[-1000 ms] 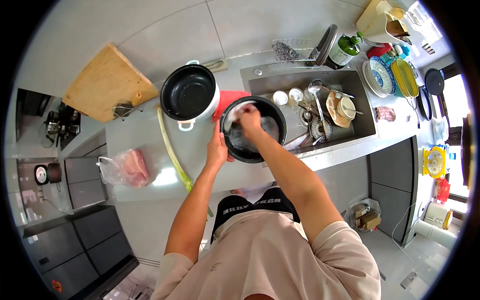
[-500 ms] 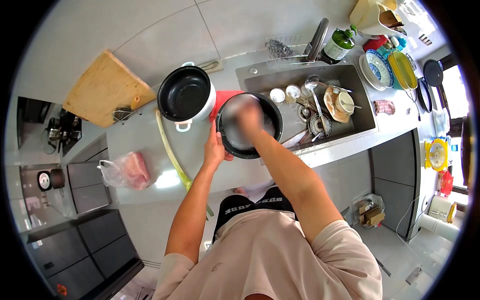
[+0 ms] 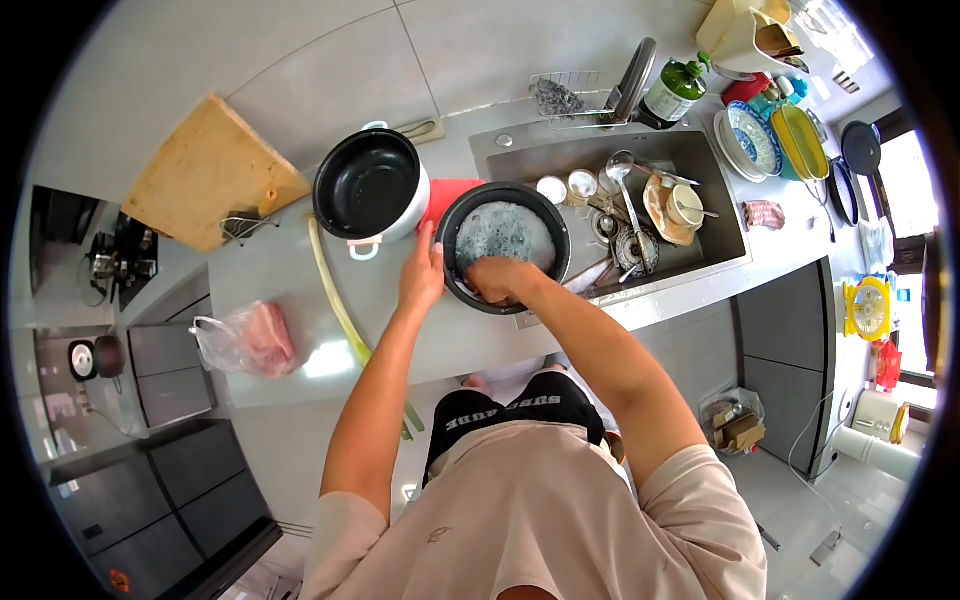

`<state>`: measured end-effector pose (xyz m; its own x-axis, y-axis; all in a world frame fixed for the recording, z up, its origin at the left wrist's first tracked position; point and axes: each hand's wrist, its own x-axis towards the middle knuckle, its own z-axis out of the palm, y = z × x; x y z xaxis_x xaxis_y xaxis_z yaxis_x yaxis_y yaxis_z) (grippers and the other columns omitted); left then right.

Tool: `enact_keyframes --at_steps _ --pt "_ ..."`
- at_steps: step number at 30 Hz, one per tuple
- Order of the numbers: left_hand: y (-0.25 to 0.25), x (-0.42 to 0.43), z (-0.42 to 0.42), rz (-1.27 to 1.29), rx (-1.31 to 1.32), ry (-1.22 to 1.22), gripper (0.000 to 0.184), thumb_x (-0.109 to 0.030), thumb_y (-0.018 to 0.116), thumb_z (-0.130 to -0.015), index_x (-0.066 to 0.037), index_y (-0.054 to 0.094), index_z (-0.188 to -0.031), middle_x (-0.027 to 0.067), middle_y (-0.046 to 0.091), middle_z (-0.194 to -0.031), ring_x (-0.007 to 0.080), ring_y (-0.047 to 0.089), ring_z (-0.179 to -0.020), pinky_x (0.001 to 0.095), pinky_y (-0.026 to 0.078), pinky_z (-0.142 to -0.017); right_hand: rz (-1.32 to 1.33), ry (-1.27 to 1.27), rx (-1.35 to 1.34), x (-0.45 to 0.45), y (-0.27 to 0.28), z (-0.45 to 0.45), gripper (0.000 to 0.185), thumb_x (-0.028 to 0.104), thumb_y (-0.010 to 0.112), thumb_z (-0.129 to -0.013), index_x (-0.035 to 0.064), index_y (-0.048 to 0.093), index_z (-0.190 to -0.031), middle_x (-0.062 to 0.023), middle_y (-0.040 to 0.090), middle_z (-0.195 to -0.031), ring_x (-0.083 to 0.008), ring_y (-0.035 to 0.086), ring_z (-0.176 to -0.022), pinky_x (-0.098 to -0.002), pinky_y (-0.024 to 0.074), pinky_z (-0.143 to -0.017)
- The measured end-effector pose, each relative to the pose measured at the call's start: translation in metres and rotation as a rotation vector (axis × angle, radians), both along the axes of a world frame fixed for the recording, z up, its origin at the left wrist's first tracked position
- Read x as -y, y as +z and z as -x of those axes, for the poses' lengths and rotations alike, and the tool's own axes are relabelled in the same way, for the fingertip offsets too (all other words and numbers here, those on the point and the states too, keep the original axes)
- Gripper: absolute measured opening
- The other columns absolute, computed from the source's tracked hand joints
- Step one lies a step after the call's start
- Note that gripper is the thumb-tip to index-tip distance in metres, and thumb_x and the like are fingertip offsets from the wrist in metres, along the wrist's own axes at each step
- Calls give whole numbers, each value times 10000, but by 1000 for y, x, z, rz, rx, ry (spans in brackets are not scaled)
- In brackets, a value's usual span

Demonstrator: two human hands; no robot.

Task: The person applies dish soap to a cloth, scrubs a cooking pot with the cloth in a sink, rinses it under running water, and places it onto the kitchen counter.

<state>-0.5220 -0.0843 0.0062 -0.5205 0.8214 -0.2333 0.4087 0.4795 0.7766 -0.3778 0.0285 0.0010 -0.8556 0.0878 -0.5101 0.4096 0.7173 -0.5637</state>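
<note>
A dark round pot [image 3: 556,215] with white foamy water [image 3: 508,232] in it rests at the left end of the sink, tilted slightly in view. My left hand [image 3: 424,272] grips the pot's left side, fingers along the outside and thumb near the rim. Inside the pot, my right hand [image 3: 503,279] is curled against the near inner wall. Its fingertips are down in the foam, so whatever they hold is hidden. Left of this pot stands a white pot with a black inside [image 3: 370,188]. A red mat or board [image 3: 455,196] shows between the two pots.
The sink [image 3: 735,240] holds a ladle [image 3: 632,200], bowls, glasses and other dishes. Behind it are a faucet [image 3: 636,80] and green soap bottle [image 3: 676,92]. A leek [image 3: 338,300], bagged meat [image 3: 262,340] and a wooden board [image 3: 205,180] are to the left.
My right hand, blurred over the middle of the pot before, has moved down toward its near inner wall. The foam now shows plainly. My left hand stays at the pot's left side.
</note>
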Motion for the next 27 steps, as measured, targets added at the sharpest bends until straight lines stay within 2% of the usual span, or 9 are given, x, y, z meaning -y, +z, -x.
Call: enact_keyframes --at_steps 2,4,6,10,12,15,20,22,27 --pt "-16 -1 1 -130 -280 -95 488 -242 442 -1105 -197 378 -1587 242 725 -1003 380 705 -618 470 607 -605 -45 -127 -106 -7 -57 27 230 102 696 -802 28 753 -1012 -231 748 -1032 -414 720 -1016 -465 573 -870" --pt "3 4 -14 2 17 -4 478 -219 425 -1112 -190 380 -1587 232 719 -946 359 687 -535 450 606 -528 -78 -263 -209 -3 -69 47 262 90 704 -784 19 740 -1033 -239 746 -1004 -417 721 -991 -469 567 -845" --pt "7 12 -22 -15 81 31 494 -207 416 -1116 -191 348 -1605 216 722 -910 332 682 -489 424 599 -460 326 -1516 -519 1 -55 57 327 125 712 -793 2 709 -1096 -255 740 -1030 -422 720 -988 -473 565 -853" --pt "15 23 -32 -39 286 122 537 -173 400 -1115 -209 272 -1635 227 715 -1058 317 713 -532 402 619 -454 282 -1485 -502 7 -59 51 367 129 708 -797 3 686 -1141 -270 734 -1069 -422 722 -990 -483 564 -862" --pt "14 23 -34 -70 313 156 546 -174 399 -1115 -212 253 -1640 236 689 -1159 329 714 -536 395 626 -452 -58 -476 -303 14 -73 34 306 120 692 -824 2 715 -1106 -263 733 -1124 -426 724 -1004 -499 564 -881" --pt "14 21 -34 -40 326 177 553 -174 399 -1115 -230 245 -1642 226 685 -1182 318 708 -528 388 624 -441 -65 -189 -55 20 -43 15 254 84 666 -842 2 744 -1070 -271 741 -1085 -427 728 -1030 -496 575 -896" --pt "20 21 -36 -33 323 154 518 -227 395 -1130 -245 286 -1635 177 606 -1335 270 720 -623 375 634 -464 -194 -378 -70 -2 -37 57 216 80 671 -848 6 767 -1027 -285 741 -1054 -397 738 -1050 -472 591 -920" --pt "19 21 -37 -37 295 168 544 -180 407 -1114 -213 258 -1636 219 716 -1049 298 703 -517 390 617 -437 -320 -684 -115 -13 -44 63 210 109 694 -869 40 768 -1053 -268 734 -1114 -362 741 -1064 -450 601 -925" --pt "17 17 -42 -39 226 202 538 -184 411 -1113 -195 266 -1632 232 718 -1023 316 702 -519 389 623 -457 -554 -500 38 -29 -37 25 257 181 552 -1014 76 744 -1150 -170 710 -1216 -337 723 -1102 -403 605 -909"
